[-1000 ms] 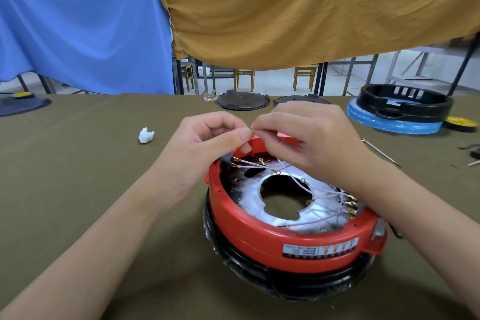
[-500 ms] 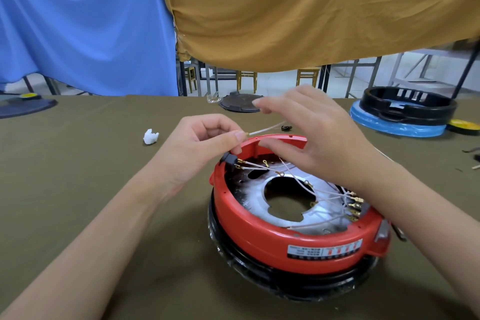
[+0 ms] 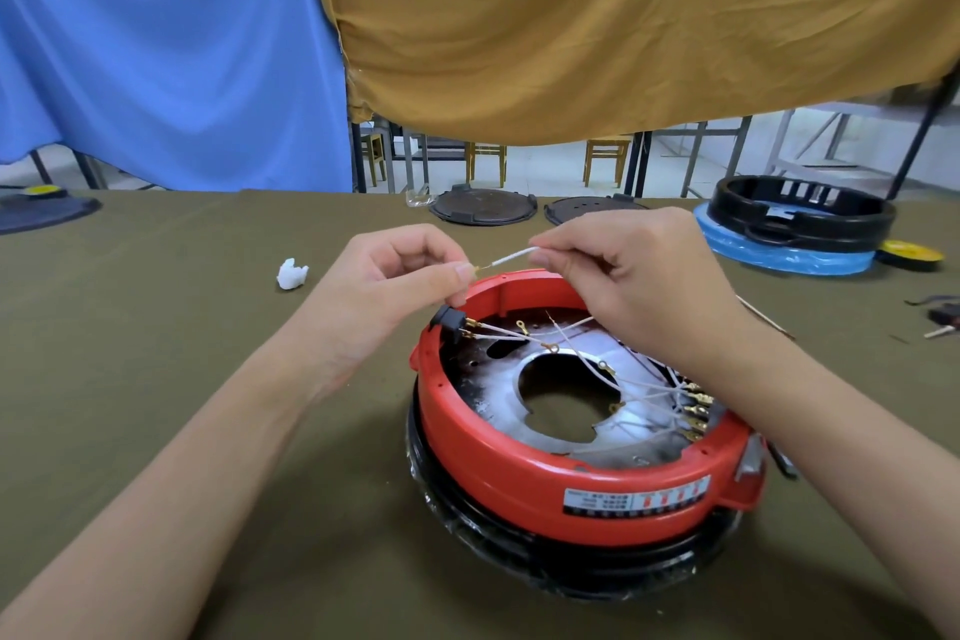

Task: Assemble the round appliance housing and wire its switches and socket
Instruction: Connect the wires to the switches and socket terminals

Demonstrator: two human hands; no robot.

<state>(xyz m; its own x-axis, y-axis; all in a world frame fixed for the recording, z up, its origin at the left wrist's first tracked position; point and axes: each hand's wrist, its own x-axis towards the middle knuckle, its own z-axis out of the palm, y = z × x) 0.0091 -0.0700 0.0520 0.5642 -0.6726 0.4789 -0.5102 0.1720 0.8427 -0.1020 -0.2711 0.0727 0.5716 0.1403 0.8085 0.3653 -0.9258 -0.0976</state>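
Pinching one white wire (image 3: 511, 257) between them, both hands hover above the red housing (image 3: 524, 473). Left hand (image 3: 387, 291) nips its metal tip in a tight grip. Right hand (image 3: 631, 276) nips the other end.

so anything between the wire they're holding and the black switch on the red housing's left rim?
Nothing visible. Both the left hand and right hand pinch the white wire above the red housing. The black switch sits just below the left fingertips, with open air between.

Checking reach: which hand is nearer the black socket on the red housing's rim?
Left. The left hand pinches the wire just above the black socket; the right hand is further along the rim.
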